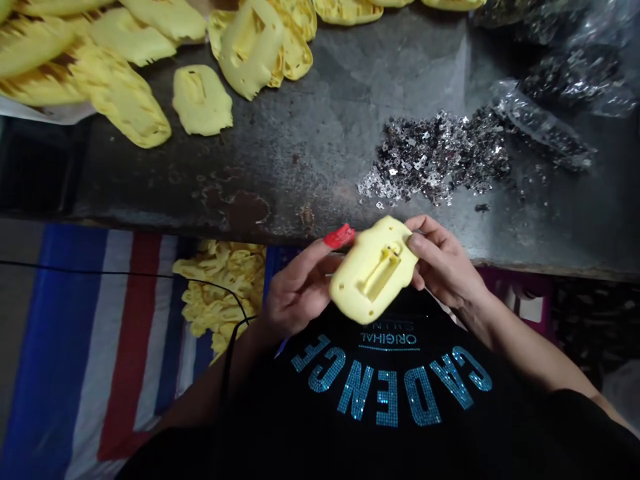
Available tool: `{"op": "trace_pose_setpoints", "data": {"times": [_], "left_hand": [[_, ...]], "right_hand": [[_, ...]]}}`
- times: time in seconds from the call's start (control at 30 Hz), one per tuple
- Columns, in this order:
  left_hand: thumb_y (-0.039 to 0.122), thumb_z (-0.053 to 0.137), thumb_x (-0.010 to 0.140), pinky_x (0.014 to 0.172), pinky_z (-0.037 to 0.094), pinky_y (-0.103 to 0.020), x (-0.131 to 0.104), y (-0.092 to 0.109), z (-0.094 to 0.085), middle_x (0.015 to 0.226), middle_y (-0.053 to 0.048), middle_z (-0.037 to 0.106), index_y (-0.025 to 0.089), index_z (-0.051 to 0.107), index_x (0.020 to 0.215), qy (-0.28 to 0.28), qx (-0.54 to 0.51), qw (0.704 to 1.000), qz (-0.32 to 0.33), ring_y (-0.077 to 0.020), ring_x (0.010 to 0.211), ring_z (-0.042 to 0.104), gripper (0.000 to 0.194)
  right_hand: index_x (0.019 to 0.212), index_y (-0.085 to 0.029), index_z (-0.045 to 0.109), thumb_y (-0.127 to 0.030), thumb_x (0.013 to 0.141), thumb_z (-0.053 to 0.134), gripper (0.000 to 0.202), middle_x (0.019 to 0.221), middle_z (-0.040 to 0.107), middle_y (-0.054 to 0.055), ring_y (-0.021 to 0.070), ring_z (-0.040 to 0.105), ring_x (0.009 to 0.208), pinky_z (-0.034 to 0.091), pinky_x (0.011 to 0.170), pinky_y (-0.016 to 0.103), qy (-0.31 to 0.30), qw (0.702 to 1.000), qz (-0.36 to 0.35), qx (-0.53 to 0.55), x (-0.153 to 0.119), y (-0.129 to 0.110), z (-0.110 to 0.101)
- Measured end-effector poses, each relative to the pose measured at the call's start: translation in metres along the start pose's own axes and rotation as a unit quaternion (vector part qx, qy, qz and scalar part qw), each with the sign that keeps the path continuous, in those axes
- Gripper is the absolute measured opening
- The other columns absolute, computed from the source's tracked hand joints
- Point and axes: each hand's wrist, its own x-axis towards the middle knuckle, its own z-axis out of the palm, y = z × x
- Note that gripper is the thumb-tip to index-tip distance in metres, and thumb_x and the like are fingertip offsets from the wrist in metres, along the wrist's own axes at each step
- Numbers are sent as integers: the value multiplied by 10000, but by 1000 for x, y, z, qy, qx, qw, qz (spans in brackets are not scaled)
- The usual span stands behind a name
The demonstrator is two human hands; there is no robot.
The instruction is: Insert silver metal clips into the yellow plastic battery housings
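A yellow plastic shell (350,280) with a long battery slot is held in front of my chest, just off the table's front edge. My left hand (300,287) grips its left side, with red wrapping on one fingertip. On the upper right side, my right hand (440,263) pinches the shell between thumb and fingers. Dark metal bits show at the upper end of the slot. Beyond it on the table lies a heap of small metal contact pieces (440,157).
Yellow shells (125,100) are piled at the table's (310,140) back left, with one single shell (200,100) nearer. Plastic bags of metal pieces (550,127) lie at right. More yellow parts (225,287) sit below at left, beside a striped sheet (115,333). A black cable (125,272) crosses there.
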Motion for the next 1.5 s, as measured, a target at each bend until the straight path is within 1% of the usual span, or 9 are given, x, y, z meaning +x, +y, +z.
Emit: {"op": "trace_pose_setpoints", "data": {"times": [0.23, 0.4, 0.47, 0.63, 0.77, 1.0, 1.13, 1.37, 1.5], "left_hand": [[800, 994, 681, 1395, 481, -633, 12, -20, 6, 1898, -31, 443, 435, 421, 1788, 67, 68, 989, 114, -492, 1783, 342, 1299], [732, 973, 751, 1343, 547, -629, 28, -13, 11, 1751, -71, 617, 401, 513, 1679, 139, 92, 972, 169, -458, 1717, 472, 1088], [612, 963, 817, 1299, 596, -577, 34, -6, 13, 1685, -72, 681, 397, 560, 1607, 137, 51, 975, 169, -396, 1629, 596, 913], [517, 949, 876, 1244, 624, -529, 38, -3, 11, 1682, -110, 682, 360, 563, 1553, 131, -46, 982, 131, -357, 1592, 640, 795], [565, 970, 851, 1257, 611, -568, 32, -5, 9, 1742, -111, 627, 392, 539, 1573, 121, -12, 986, 111, -402, 1634, 600, 858], [476, 1040, 787, 1212, 657, -554, 34, -2, 12, 1741, -87, 632, 412, 558, 1564, 103, -4, 989, 103, -405, 1626, 610, 916], [412, 1047, 790, 1169, 690, -543, 42, -1, 18, 1725, -78, 655, 407, 577, 1544, 78, -23, 990, 118, -402, 1590, 648, 889], [471, 1067, 755, 1199, 682, -545, 47, 3, 30, 1721, -77, 664, 389, 594, 1537, 75, 0, 991, 107, -406, 1577, 658, 918], [342, 1033, 838, 1271, 641, -484, 46, 7, 35, 1757, -33, 636, 405, 598, 1599, 49, -25, 992, 117, -354, 1607, 639, 878]], "right_hand": [[1061, -278, 575, -590, 803, 1035, 613, 724, 630, -121, 52, 553, 482, 468, 388, 159, 20, 1000, -20, 5, 2, 5, 16], [1149, -273, 642, -587, 934, 930, 478, 904, 751, -43, 108, 656, 655, 563, 525, 230, -48, 985, -86, -143, 5, -6, -3], [1141, -262, 715, -502, 990, 882, 329, 1024, 791, 8, 160, 721, 833, 614, 692, 300, -1, 925, -196, -325, 13, -17, -21], [1046, -257, 792, -317, 1052, 770, 64, 1015, 769, 65, 286, 700, 1009, 533, 925, 467, 109, 647, -331, -678, 47, -28, -41], [1006, -260, 775, -387, 1063, 762, 140, 1000, 757, 80, 319, 650, 1018, 488, 941, 494, 99, 587, -333, -731, 67, -22, -33], [1085, -283, 833, -353, 1109, 707, 146, 947, 762, 58, 268, 663, 915, 497, 832, 432, -2, 606, -362, -708, 46, -31, -59], [1111, -315, 860, -324, 1090, 753, 110, 992, 813, 47, 260, 727, 917, 526, 804, 426, 34, 628, -376, -681, 24, -32, -71], [1137, -375, 851, -257, 1034, 855, 157, 1015, 867, -14, 249, 809, 881, 647, 796, 452, 0, 785, -365, -500, -15, -54, -28], [1121, -361, 822, -218, 1038, 848, 167, 1008, 845, -8, 244, 803, 909, 662, 811, 458, -60, 797, -346, -491, -26, -66, -16]]}}
